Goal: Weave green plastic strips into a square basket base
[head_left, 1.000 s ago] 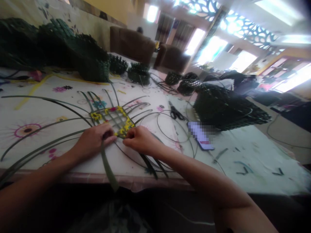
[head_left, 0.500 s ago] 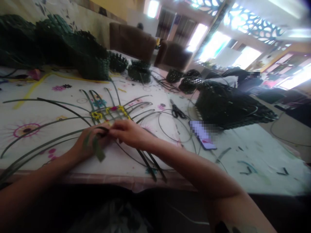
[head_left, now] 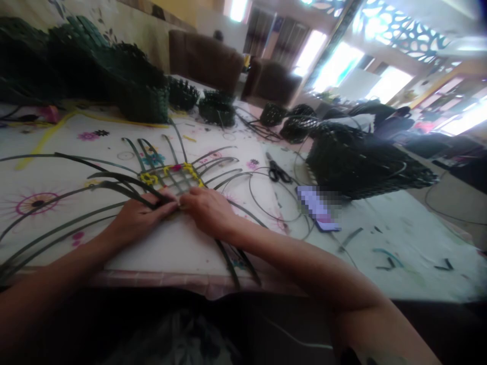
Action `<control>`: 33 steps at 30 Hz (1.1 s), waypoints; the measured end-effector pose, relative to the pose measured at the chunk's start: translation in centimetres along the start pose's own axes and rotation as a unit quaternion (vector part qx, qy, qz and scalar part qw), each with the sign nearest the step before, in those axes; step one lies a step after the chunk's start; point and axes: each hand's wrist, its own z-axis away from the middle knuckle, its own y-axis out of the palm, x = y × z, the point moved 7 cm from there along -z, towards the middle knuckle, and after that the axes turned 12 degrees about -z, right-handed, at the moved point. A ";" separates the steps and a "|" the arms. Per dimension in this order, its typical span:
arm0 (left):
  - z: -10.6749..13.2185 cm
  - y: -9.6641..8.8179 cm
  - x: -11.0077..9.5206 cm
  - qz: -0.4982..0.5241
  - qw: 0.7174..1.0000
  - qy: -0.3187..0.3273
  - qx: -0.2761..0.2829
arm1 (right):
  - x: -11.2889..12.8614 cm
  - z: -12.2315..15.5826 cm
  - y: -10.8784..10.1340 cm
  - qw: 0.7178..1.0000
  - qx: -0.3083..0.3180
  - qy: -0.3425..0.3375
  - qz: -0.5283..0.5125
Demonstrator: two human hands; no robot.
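Basically, both hands at near edge of woven square

Woven square (head_left: 175, 178), green strips with yellow trim, lies flat on the table (head_left: 160, 256), just beyond the fingertips of both hands; near edge partly covered by them. Loose ends fan out around it.

Left hand (head_left: 141, 215): thumb and fingers pinched together on dark green strips (head_left: 129, 177), which arch back leftward over the hand. Right hand (head_left: 209, 210): fingers curled in, tips meeting the left thumb tip at the square's near edge; exact hold hidden, can't tell if it grips.

Containers, left to right: large dark green baskets (head_left: 140, 96) bunched at far left; two small ones (head_left: 217, 107) beside them; two more small ones (head_left: 299, 124) past centre; big basket (head_left: 357, 159) tipped over on the right. Insides too dark to tell. Scissors (head_left: 278, 172) and purple flat item (head_left: 314, 205), partly pixelated, lie near the big basket.
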 end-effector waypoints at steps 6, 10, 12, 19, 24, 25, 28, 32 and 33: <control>-0.2 0.0 -0.3 0.006 0.999 0.031 0.031 | 0.1 -0.6 0.2 0.998 0.061 -0.021 0.012; -0.1 -0.2 -0.8 0.014 0.998 0.051 0.035 | 0.5 -0.6 0.5 0.997 0.056 -0.026 0.036; 0.0 -0.3 -1.1 0.008 0.998 0.057 0.037 | 0.4 -0.2 0.8 0.997 0.061 -0.035 0.039; 0.8 -1.3 -1.8 -0.028 0.996 0.084 0.005 | -0.3 0.0 1.8 0.992 0.071 -0.087 0.048; 1.6 -2.8 -1.5 -0.082 0.982 0.161 -0.052 | 0.1 -0.9 2.5 0.987 0.079 -0.123 0.061; 2.2 -3.2 -1.3 -0.094 0.980 0.164 -0.068 | 0.0 -1.0 2.5 0.988 0.075 -0.125 0.059; 5.4 -3.9 -1.5 -0.141 0.966 0.179 -0.123 | -0.4 -1.1 2.7 0.989 0.061 -0.128 0.049; 11.2 -3.6 -1.9 -0.164 0.954 0.176 -0.179 | -0.8 -1.2 3.0 0.988 0.048 -0.138 0.043; 12.3 -3.3 -1.6 -0.168 0.954 0.169 -0.185 | -0.9 -1.2 3.1 0.988 0.048 -0.141 0.043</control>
